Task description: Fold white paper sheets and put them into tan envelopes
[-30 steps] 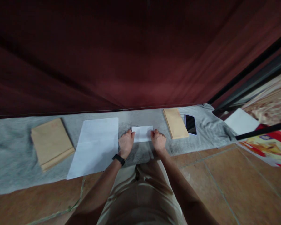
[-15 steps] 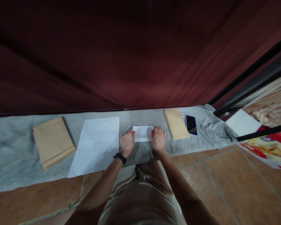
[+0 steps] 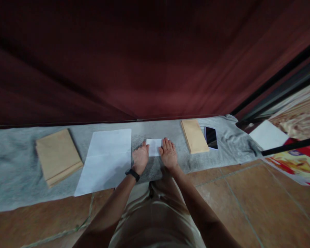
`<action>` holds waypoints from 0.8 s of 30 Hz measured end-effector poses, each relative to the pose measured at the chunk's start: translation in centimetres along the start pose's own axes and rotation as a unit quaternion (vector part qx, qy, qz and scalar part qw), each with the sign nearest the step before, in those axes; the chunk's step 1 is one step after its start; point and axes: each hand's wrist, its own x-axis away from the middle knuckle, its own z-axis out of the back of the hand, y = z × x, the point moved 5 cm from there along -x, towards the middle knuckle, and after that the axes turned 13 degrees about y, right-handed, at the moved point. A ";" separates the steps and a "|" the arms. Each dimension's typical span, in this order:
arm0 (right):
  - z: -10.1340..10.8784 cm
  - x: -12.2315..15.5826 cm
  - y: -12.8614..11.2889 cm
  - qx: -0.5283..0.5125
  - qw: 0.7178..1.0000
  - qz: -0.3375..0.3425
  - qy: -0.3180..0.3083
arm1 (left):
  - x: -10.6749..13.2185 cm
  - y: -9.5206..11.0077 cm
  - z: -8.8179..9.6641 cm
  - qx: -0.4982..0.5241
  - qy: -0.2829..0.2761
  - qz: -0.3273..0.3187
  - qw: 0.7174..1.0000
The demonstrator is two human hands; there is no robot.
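While it lies on the grey cloth (image 3: 15,162), the folded paper (image 3: 153,146) is pressed by the right hand (image 3: 168,155) and touched by the left hand (image 3: 140,158), fingers flat and together.

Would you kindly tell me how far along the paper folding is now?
Done: the small white paper is already folded down. In hand: the left hand and right hand rest on it. Left: the large white sheet beside it lies open; the brown envelopes sit untouched.

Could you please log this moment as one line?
left hand: touching folded white paper | right hand: flat on it | underneath: grey cloth
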 end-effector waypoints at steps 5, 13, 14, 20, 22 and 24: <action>0.2 -0.1 -0.2 0.018 1.000 -0.004 -0.003 | 0.2 -0.1 0.1 -0.005 0.007 -0.005 1.000; 0.3 -0.1 -0.2 0.018 1.000 -0.009 -0.019 | 1.4 2.8 0.0 0.052 0.121 -0.152 0.980; 0.3 -0.1 -0.2 0.018 1.000 -0.007 -0.022 | 1.6 3.5 -0.4 0.071 0.123 -0.184 0.973; 0.2 -0.1 -0.3 0.021 0.999 0.000 -0.031 | 2.2 3.9 -3.5 0.090 0.106 -0.183 0.973; 0.3 -0.1 -0.3 0.022 0.999 -0.002 -0.026 | 2.3 3.1 -4.0 0.077 0.111 -0.169 0.976; 0.4 -0.1 0.0 0.024 0.999 -0.008 -0.019 | 2.3 2.5 -4.1 0.067 0.114 -0.153 0.979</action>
